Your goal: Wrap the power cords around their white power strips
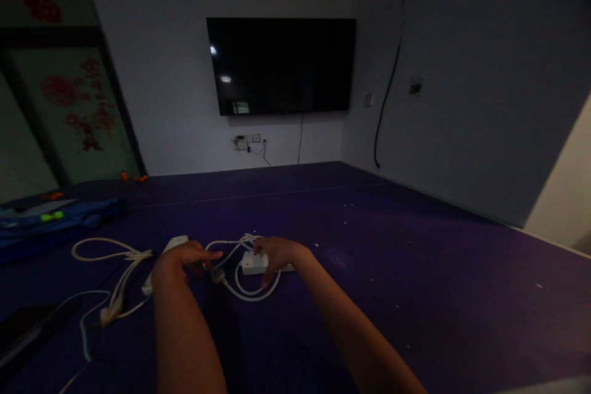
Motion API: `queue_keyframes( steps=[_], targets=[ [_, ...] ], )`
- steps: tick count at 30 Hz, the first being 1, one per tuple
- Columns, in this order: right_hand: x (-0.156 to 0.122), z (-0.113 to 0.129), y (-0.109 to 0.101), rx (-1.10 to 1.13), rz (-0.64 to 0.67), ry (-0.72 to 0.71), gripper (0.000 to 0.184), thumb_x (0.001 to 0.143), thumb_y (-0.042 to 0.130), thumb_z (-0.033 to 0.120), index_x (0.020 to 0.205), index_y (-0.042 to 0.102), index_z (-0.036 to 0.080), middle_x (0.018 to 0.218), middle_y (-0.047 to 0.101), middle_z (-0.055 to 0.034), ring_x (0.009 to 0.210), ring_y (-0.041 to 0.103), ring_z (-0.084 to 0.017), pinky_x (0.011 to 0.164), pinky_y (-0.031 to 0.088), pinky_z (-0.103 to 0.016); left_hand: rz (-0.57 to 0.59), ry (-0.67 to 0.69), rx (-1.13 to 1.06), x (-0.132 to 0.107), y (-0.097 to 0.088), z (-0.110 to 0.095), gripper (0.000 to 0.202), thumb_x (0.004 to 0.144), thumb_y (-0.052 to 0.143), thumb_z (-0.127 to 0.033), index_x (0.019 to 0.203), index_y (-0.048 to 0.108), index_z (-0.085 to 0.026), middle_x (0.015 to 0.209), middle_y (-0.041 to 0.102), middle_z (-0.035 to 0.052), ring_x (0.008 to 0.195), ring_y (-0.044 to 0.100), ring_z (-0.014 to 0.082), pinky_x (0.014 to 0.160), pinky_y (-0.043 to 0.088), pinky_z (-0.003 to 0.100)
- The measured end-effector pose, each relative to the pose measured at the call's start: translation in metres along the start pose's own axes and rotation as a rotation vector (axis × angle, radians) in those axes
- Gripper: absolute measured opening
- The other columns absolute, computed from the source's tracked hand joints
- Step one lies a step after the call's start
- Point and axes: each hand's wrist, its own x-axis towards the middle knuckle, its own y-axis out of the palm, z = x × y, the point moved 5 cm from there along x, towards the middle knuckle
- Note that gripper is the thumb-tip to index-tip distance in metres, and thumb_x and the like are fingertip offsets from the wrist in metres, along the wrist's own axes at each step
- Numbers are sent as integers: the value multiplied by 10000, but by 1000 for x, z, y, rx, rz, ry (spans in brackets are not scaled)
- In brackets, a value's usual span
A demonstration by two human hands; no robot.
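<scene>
My left hand [184, 257] reaches over a long white power strip [173, 245] on the dark purple floor, its fingers pinched around a plug [217, 274] at the end of a white cable [252, 293]. My right hand [273, 252] rests on a second, smaller white power strip [252, 263], fingers curled over its top. The white cable loops from the plug around below the smaller strip and bunches up behind it.
More white cables [117, 277] sprawl to the left. Blue fabric [55, 221] lies at the far left, and a dark flat object [23, 329] sits at the lower left. A black TV [281, 64] hangs on the wall above wall sockets [247, 140].
</scene>
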Motion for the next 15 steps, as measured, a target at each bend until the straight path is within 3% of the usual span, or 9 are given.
queue_keyframes(
  steps=[3,5,7,12,15],
  targets=[
    [-1,13,11,-92,76,40,1145,363,866,355,1378,337,350,1420,384,-100,1272,377,-326,1019,290,-473,24,-3,-19,2,3,1,477,377,757,-603,516,609,-171,864,705,191,816,652,365,545,484,387],
    [2,15,21,-194,116,112,1192,367,875,339,1393,271,398,1473,285,-119,1330,258,-370,1022,153,-621,7,-3,-16,3,2,1,480,397,743,-618,520,610,-173,860,706,185,846,648,367,562,485,387],
    [6,16,29,-282,121,146,1196,377,880,305,1390,255,419,1485,252,-127,1347,199,-386,990,84,-685,-35,-5,-19,2,-1,1,479,401,740,-620,540,612,-179,862,708,172,879,640,370,587,488,398],
    [9,12,32,-383,118,132,1149,403,868,251,1385,291,392,1474,273,-139,1350,197,-370,996,96,-673,-192,-34,-62,-2,-14,5,472,474,715,-587,677,597,-177,942,696,170,858,655,341,614,493,400],
    [6,12,24,-348,52,74,1053,439,846,294,1368,354,354,1402,399,-137,1293,319,-362,992,237,-607,-332,-64,-132,-13,-33,9,443,548,688,-544,744,576,-162,929,691,176,818,666,314,607,495,379]
  ],
)
